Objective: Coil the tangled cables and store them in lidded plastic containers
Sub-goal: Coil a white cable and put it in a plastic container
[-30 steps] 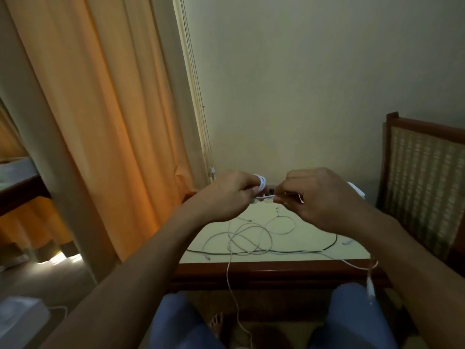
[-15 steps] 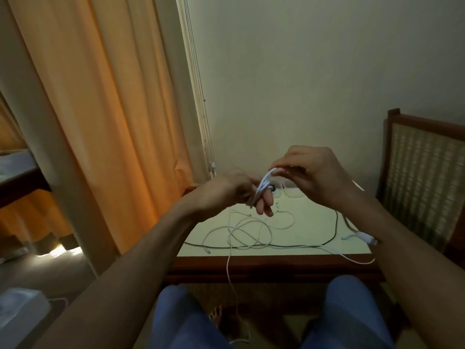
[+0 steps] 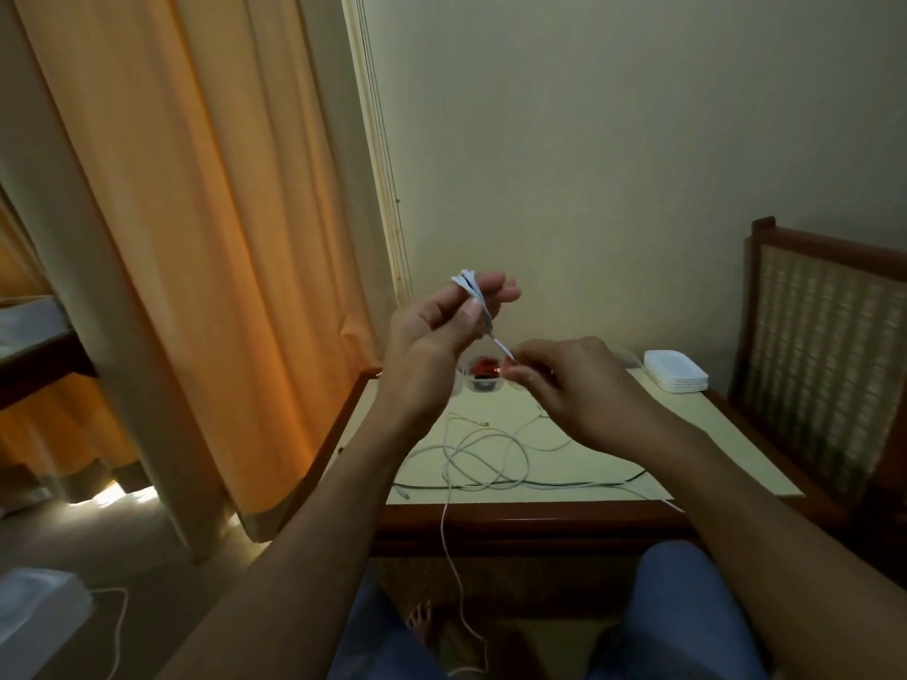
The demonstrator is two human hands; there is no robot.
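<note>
Dim, warm cast. Light glows through orange curtain (image 3: 196, 287), bright leak at hem on floor (image 3: 115, 500). Wide-angle bending at edges, soft detail.

You get a single view, from the wide-angle camera on your head. It looks forward and down onto the table (image 3: 697, 434), close enough that the table's near edge crosses the lower frame just above your knees (image 3: 687, 606). It faces the wall (image 3: 613, 139) behind the far edge, with the curtain (image 3: 172, 238) at left.
</note>
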